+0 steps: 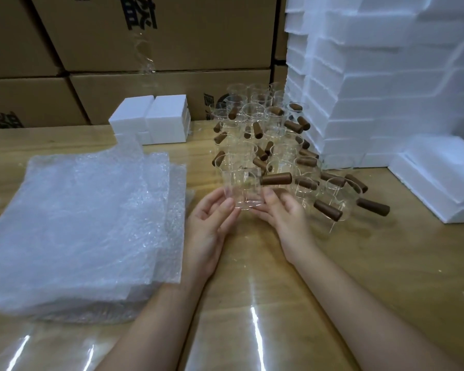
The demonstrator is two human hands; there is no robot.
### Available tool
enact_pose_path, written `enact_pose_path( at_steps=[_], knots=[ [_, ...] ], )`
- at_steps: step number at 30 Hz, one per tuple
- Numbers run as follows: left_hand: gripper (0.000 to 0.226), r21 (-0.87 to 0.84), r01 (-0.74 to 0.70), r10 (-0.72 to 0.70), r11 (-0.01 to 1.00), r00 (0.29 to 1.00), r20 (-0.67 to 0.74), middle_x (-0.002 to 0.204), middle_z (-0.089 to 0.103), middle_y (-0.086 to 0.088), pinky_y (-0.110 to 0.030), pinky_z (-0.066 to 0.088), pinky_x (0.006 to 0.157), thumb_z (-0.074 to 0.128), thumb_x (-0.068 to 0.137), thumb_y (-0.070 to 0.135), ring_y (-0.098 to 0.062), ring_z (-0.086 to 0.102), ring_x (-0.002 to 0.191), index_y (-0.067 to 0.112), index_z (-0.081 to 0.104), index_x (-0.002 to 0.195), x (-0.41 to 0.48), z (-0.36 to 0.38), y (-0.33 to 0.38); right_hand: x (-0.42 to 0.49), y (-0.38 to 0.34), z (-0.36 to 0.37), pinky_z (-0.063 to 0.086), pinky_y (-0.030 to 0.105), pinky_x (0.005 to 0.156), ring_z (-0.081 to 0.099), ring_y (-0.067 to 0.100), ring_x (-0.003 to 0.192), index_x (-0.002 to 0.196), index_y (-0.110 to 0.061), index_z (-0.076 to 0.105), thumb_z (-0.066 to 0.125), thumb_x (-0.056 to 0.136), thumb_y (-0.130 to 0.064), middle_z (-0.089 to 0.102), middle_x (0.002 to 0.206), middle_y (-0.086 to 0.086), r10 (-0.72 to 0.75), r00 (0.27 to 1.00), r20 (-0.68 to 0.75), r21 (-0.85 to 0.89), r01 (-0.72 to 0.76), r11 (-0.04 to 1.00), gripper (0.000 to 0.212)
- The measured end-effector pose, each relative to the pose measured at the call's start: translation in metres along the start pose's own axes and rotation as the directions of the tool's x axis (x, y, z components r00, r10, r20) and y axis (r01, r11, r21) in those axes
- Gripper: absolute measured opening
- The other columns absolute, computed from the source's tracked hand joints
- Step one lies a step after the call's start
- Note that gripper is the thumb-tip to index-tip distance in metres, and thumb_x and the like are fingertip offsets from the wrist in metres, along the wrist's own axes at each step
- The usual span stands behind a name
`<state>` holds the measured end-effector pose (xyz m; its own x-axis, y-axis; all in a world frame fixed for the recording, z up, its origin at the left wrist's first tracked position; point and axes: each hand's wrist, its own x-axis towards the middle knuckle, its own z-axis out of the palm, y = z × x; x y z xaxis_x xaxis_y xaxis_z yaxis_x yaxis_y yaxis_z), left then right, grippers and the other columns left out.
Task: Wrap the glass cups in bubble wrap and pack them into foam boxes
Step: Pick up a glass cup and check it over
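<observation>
A clear glass cup (243, 187) with a brown wooden side handle (276, 179) is held upright between both hands just above the table. My left hand (209, 220) pinches its lower left side; my right hand (284, 212) grips its lower right side, under the handle. Behind it stand several more glass cups (268, 132) with wooden handles, stacked in layers. A thick pile of bubble wrap sheets (86, 223) lies to the left. Two small closed foam boxes (150, 119) sit at the back.
A tall stack of white foam box halves (373, 81) rises at the right, with one open foam piece (437, 178) on the table beside it. Cardboard cartons (145, 49) line the back. The wooden table (252, 303) has a glossy surface.
</observation>
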<state>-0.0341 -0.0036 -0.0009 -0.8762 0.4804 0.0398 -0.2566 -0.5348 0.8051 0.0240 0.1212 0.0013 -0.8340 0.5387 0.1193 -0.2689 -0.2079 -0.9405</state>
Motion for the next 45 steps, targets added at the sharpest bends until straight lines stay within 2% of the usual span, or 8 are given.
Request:
enact_pose_path(
  at_steps=[4,12,16,22,31,37,41,45],
  knots=[
    [0.054,0.030,-0.002,0.002,1.000,1.000,0.001,0.108,0.072,-0.002,-0.024,0.055,0.084,0.073,0.064,0.021,-0.016,0.067,0.105,0.007,0.054,0.113,0.000,0.000,0.000,0.001,0.003,-0.001,0.053,0.025,0.088,0.066,0.013,0.105,0.110,-0.016,0.063,0.042,0.098,-0.028,0.069,0.112,0.005,0.061,0.992,0.107,-0.096,-0.051,0.994,0.026],
    [0.045,0.240,-0.114,0.120,0.964,0.993,-0.012,0.114,0.069,0.000,-0.029,0.054,0.085,0.080,0.071,0.035,-0.016,0.064,0.109,0.014,0.060,0.106,0.000,-0.004,-0.010,0.003,0.003,-0.006,0.055,0.024,0.080,0.067,0.014,0.104,0.110,-0.019,0.062,0.047,0.085,-0.044,0.072,0.107,-0.001,0.069,0.984,0.162,-0.048,-0.062,0.997,0.039],
    [0.034,0.485,-0.267,0.299,0.833,0.954,0.012,0.105,0.066,0.007,-0.021,0.051,0.080,0.073,0.073,0.035,-0.006,0.065,0.098,0.024,0.058,0.101,-0.002,0.000,-0.015,0.005,0.003,-0.007,0.055,0.025,0.079,0.068,0.019,0.101,0.110,-0.014,0.063,0.042,0.097,-0.035,0.073,0.104,0.004,0.090,0.986,0.139,0.000,-0.091,0.996,0.032],
    [0.025,0.523,-0.344,0.373,0.780,0.926,0.052,0.100,0.066,0.011,-0.013,0.049,0.077,0.070,0.079,0.027,0.000,0.065,0.093,0.025,0.055,0.099,-0.005,0.003,-0.015,0.005,0.004,-0.007,0.055,0.026,0.079,0.069,0.019,0.099,0.106,-0.014,0.063,0.040,0.101,-0.025,0.073,0.103,0.006,0.086,0.991,0.100,-0.002,-0.087,0.996,0.026],
    [0.045,0.499,-0.297,0.309,0.814,0.949,0.062,0.114,0.063,-0.002,-0.016,0.049,0.081,0.074,0.066,0.036,-0.008,0.064,0.102,0.021,0.052,0.102,-0.011,0.010,-0.012,-0.013,-0.006,-0.002,0.055,0.023,0.079,0.070,0.014,0.094,0.095,-0.013,0.066,0.066,0.081,-0.023,0.075,0.093,-0.002,0.041,0.999,-0.029,0.088,-0.038,0.995,0.017],
    [0.054,0.521,-0.242,0.224,0.818,0.970,0.099,0.106,0.059,0.001,-0.013,0.049,0.078,0.078,0.057,0.036,-0.001,0.062,0.093,0.024,0.051,0.102,-0.012,0.011,-0.011,-0.034,-0.003,-0.004,0.050,0.012,0.076,0.068,0.001,0.089,0.101,-0.006,0.059,0.063,0.084,0.006,0.072,0.091,-0.004,-0.076,0.996,-0.047,0.017,0.077,0.997,0.022],
    [0.042,0.467,-0.161,0.146,0.869,0.987,0.068,0.098,0.068,0.007,-0.020,0.050,0.079,0.078,0.066,0.036,-0.005,0.064,0.091,0.021,0.061,0.102,-0.009,0.005,-0.007,-0.031,-0.003,-0.010,0.052,0.019,0.084,0.067,0.007,0.094,0.100,-0.011,0.065,0.070,0.080,-0.013,0.072,0.092,-0.005,-0.071,0.996,-0.059,-0.012,0.070,0.997,0.021],
    [0.052,0.311,-0.019,-0.030,0.950,0.988,0.154,0.116,0.068,-0.012,-0.029,0.050,0.087,0.070,0.076,0.040,-0.024,0.063,0.109,0.010,0.057,0.118,-0.009,0.003,-0.003,-0.024,-0.003,-0.017,0.053,0.029,0.087,0.065,0.021,0.101,0.096,-0.010,0.067,0.067,0.075,-0.024,0.070,0.100,0.008,0.052,0.998,-0.018,0.243,-0.046,0.969,0.025]
  ],
)
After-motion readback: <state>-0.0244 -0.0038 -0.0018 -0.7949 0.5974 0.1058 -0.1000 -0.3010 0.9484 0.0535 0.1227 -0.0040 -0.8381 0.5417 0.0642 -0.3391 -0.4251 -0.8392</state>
